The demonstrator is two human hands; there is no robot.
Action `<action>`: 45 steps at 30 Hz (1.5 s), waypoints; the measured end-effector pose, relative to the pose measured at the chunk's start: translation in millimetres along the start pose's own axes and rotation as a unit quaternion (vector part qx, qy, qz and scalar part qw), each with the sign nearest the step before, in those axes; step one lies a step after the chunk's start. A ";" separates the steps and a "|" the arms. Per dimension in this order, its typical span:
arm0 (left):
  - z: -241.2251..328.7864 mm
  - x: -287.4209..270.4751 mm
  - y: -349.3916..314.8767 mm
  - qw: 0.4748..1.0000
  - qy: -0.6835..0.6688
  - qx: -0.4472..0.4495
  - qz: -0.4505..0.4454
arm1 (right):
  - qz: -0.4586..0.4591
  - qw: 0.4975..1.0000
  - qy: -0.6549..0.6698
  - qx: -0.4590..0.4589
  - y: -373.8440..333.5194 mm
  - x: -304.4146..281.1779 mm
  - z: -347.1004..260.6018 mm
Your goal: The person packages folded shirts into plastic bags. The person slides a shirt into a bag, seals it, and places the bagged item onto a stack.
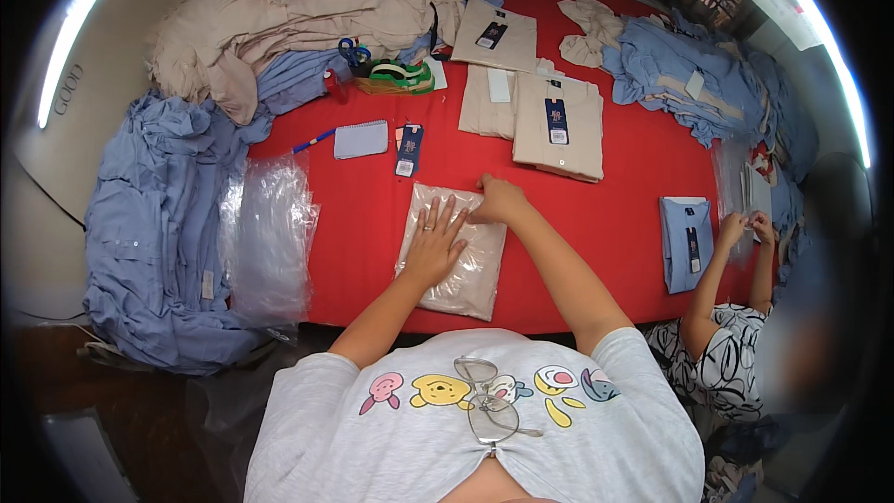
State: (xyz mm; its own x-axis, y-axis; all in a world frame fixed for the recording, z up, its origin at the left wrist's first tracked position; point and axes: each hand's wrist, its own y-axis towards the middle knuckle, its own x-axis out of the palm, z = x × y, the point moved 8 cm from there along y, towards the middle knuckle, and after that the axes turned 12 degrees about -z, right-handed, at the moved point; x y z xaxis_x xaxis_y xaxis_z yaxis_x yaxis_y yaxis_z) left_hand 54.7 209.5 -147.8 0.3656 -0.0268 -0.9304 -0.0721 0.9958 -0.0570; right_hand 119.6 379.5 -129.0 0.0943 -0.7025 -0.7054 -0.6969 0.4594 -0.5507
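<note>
A folded beige shirt in a clear plastic bag (463,278) lies on the red table in front of me. My left hand (433,244) rests flat on the bag with its fingers spread, and a ring shows on one finger. At the bag's upper right corner is my right hand (498,201), its fingers bent and closed at the plastic edge; the fingertips are partly hidden. Just beyond the bag lies a dark blue hang tag (409,151). To its left is a small notepad (360,140) with a blue pen (314,141).
Folded beige shirts with tags (579,135) lie ahead. A stack of clear bags (270,233) and piled blue shirts (154,233) are on the left. A green tape dispenser (402,76) stands near the beige heap (317,5). At right, a co-worker's hands (747,225) are near a folded blue shirt (686,237).
</note>
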 end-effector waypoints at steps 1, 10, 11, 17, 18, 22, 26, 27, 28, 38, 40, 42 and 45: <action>0.0 0.5 1.4 1.000 -0.022 0.006 0.000 | -0.014 0.999 0.037 0.003 12.5 2.8 9.3; -18.8 -82.3 -54.5 0.952 -0.124 -0.133 0.246 | 0.033 0.975 0.023 -0.217 -70.4 -173.7 -18.9; -31.8 -90.0 -67.3 0.946 -0.115 -0.166 0.254 | 0.151 0.965 -0.018 -0.215 -87.3 -221.9 -9.9; -142.5 -94.9 -187.6 0.898 -0.013 -0.358 0.255 | 0.440 0.876 -0.159 -0.117 -62.6 -357.0 47.7; -153.6 -107.0 -202.0 0.892 0.000 -0.373 0.257 | 0.453 0.865 -0.172 -0.132 -23.8 -357.1 77.7; -204.8 -132.8 -230.9 0.867 0.029 -0.431 0.246 | 0.378 0.877 -0.275 -0.114 138.6 -339.7 238.9; -244.6 -124.3 -228.5 0.859 -0.002 -0.483 0.168 | 0.265 0.959 -0.085 -0.045 177.2 -299.5 306.1; -251.2 -113.1 -254.1 0.851 -0.011 -0.513 0.113 | 0.261 0.963 -0.051 -0.053 182.5 -276.1 266.1; -259.8 -93.8 -267.4 0.847 -0.029 -0.528 0.061 | 0.267 0.962 -0.025 -0.049 172.0 -265.2 239.3; -295.9 -122.8 -262.8 0.830 -0.089 -0.484 0.262 | 0.191 0.937 0.157 -0.248 7.0 -123.8 -4.1; -299.5 -139.9 -275.2 0.789 -0.164 -0.496 0.322 | 0.149 0.943 0.151 -0.255 -12.4 -71.7 -64.0; -304.2 -152.9 -292.2 0.780 -0.192 -0.464 0.373 | 0.099 0.936 0.218 -0.258 -21.7 -22.7 -118.0; -292.0 -190.5 -297.6 0.756 -0.269 -0.392 0.449 | -0.003 0.889 0.350 -0.297 -12.1 43.7 -184.4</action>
State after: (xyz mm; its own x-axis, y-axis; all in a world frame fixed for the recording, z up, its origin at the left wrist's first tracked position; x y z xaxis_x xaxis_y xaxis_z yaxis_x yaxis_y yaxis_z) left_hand -264.4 -107.4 -59.4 0.1510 0.8795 -0.4513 -0.9669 0.2264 0.1176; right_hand 1.1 243.1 -70.9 -0.2214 -0.9652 -0.1392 -0.9696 0.2330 -0.0740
